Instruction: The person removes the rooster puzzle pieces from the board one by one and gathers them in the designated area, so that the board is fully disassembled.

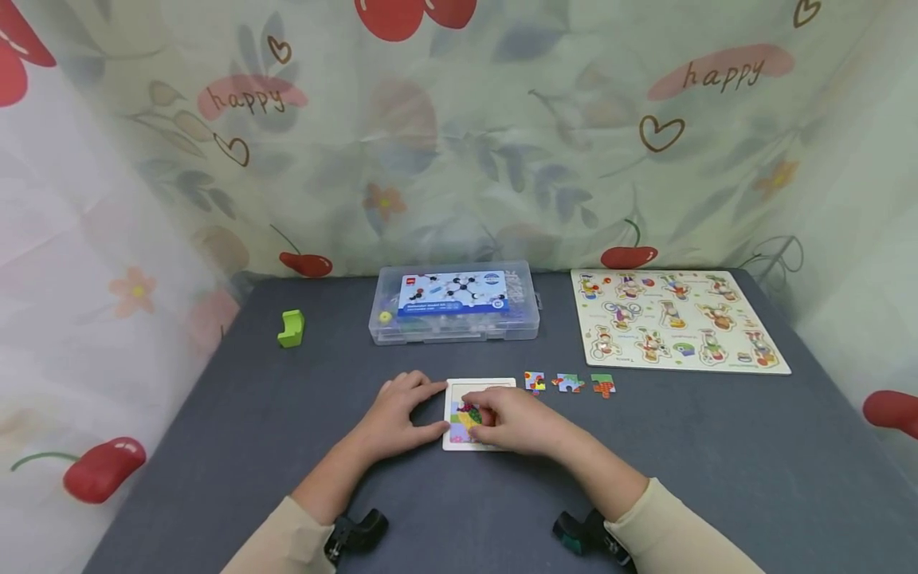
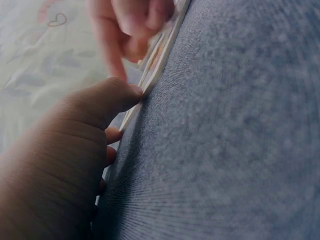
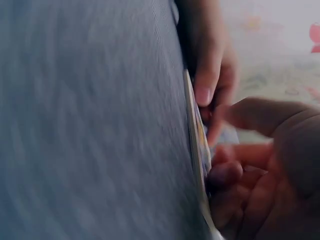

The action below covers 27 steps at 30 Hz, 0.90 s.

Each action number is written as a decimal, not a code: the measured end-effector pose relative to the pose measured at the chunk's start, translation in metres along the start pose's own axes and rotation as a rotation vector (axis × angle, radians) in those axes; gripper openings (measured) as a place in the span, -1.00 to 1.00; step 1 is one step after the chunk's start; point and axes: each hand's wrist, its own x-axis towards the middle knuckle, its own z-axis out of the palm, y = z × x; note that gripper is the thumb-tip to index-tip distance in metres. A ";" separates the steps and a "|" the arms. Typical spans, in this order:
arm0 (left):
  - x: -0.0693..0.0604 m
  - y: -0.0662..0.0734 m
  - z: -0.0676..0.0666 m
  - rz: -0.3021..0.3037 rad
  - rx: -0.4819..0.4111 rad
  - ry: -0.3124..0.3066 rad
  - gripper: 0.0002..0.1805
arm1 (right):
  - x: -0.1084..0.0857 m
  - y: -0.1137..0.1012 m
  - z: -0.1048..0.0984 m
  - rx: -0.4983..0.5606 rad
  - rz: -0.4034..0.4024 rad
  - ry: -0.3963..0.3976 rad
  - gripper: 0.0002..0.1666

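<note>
A small white-framed puzzle board [image 1: 480, 446] lies on the dark table, with a colourful picture in its lower left part. At its left side, the left hand [image 1: 403, 416] touches the edge with thumb and index finger spread. In the left wrist view, the left hand's thumb [image 2: 117, 95] rests at the board's edge. Over the board is the right hand [image 1: 519, 418], its thumb and index finger apart around a fruit-coloured patch [image 1: 469, 416]. The right wrist view shows the right hand [image 3: 265, 165] blurred beside the board [image 3: 192, 120]; its other fingers are bent.
Three loose puzzle pieces [image 1: 568, 383] lie in a row right of the board. Behind stands a clear plastic case [image 1: 454, 328] with a blue-and-white label. A larger picture board [image 1: 674, 320] is at the back right, a green block [image 1: 291, 329] at the back left.
</note>
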 end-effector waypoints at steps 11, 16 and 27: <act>0.001 -0.001 0.002 0.009 0.001 0.014 -0.33 | 0.003 0.006 0.015 -0.122 0.091 0.079 -0.52; 0.000 -0.001 0.002 0.014 0.002 0.018 -0.34 | 0.006 0.008 0.020 -0.038 0.148 0.135 -0.64; 0.000 -0.001 0.002 -0.007 -0.001 0.006 -0.34 | 0.005 0.007 0.026 0.030 0.192 0.258 -0.68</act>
